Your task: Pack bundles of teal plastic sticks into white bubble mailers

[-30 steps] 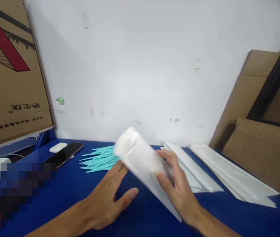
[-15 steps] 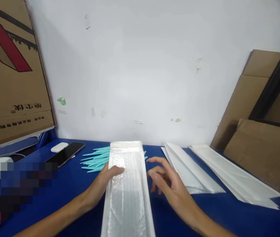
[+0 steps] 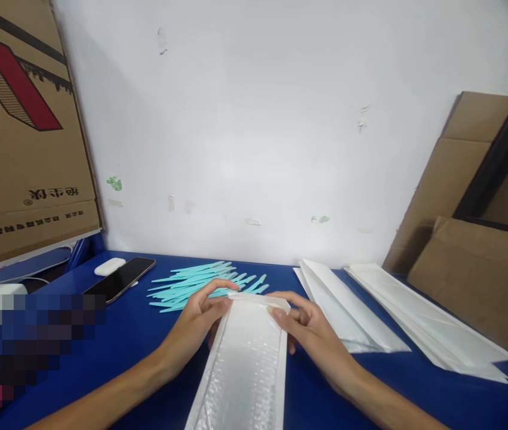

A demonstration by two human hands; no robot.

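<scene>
A long white bubble mailer (image 3: pixel 249 364) stretches from the bottom edge of the view up to both my hands, its flap end away from me. My left hand (image 3: pixel 200 316) grips its upper left corner between thumb and fingers. On the upper right corner, my right hand (image 3: pixel 302 322) pinches the edge near the flap, thumb on top. The far end looks slightly lifted and bent. Just behind it, several thin turquoise sticks (image 3: pixel 186 289), blade-like in shape, lie in a loose pile on the blue table (image 3: pixel 137 358). What is inside the mailer is hidden.
Folded white mailers (image 3: pixel 347 316) lie to the right, with more flat mailers (image 3: pixel 428 328) beyond them. A phone (image 3: pixel 122 279) and a small white case (image 3: pixel 110 267) sit at the left. Cardboard boxes (image 3: pixel 25 167) stand left and right; a white wall (image 3: pixel 254 119) is behind.
The mailer's far end has come down and nearer, uncovering more turquoise sticks. My right hand, apart from it before, now grips its right corner; my left hand has shifted to the left corner.
</scene>
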